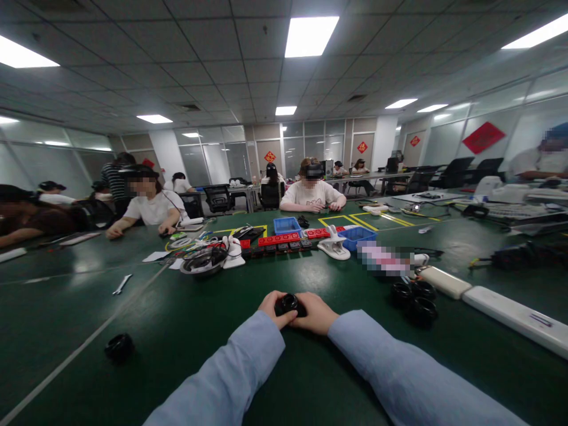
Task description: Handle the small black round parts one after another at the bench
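A round black part (pixel 290 303) with a raised ring on top is held between my two hands, low over the green table (pixel 186 337). My left hand (pixel 274 307) wraps round its left side, and my right hand (pixel 317 313) closes on its right side. Both thumbs meet at the near side of the part, and its underside is hidden. A similar black part (pixel 119 348) lies on the table at the left. Several more black ring-shaped parts (pixel 421 310) sit in a cluster to the right of my right hand.
Beyond my hands stand a bowl of cables (pixel 202 267), red and black blocks (pixel 279 239), a white clamp (pixel 336 251) and blue trays (pixel 357 238). A wrench (pixel 122 284) lies at left; white long boxes (pixel 515 313) lie at right. People sit across the table.
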`<action>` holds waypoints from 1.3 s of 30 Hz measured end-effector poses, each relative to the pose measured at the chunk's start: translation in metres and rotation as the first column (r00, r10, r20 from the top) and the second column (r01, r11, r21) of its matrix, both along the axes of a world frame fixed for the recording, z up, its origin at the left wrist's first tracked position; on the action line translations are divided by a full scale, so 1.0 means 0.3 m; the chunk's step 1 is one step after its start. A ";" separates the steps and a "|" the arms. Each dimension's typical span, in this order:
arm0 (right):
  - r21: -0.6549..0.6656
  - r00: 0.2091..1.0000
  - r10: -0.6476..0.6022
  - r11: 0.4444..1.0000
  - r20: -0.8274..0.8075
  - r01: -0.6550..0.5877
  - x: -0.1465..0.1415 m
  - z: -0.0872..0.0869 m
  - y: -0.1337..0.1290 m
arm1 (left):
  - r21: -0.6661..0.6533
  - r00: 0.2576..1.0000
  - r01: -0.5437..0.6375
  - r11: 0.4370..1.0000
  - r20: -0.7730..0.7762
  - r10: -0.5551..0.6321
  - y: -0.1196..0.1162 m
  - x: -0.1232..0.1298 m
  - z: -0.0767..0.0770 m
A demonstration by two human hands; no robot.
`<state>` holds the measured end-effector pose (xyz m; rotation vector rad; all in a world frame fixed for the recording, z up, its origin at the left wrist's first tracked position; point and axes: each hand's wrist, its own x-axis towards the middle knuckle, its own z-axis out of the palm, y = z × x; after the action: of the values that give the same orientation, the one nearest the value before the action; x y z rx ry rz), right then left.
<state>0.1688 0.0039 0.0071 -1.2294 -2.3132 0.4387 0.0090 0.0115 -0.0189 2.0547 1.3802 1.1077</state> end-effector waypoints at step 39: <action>0.030 0.998 -0.035 0.999 0.048 0.034 -0.007 -0.017 0.012 | 0.001 1.000 -0.001 1.000 -0.001 0.001 -0.008 0.007 0.007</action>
<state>0.1666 0.0074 0.0019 -1.2769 -2.3267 0.3665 0.0112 0.0090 -0.0167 2.0555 1.3815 1.1088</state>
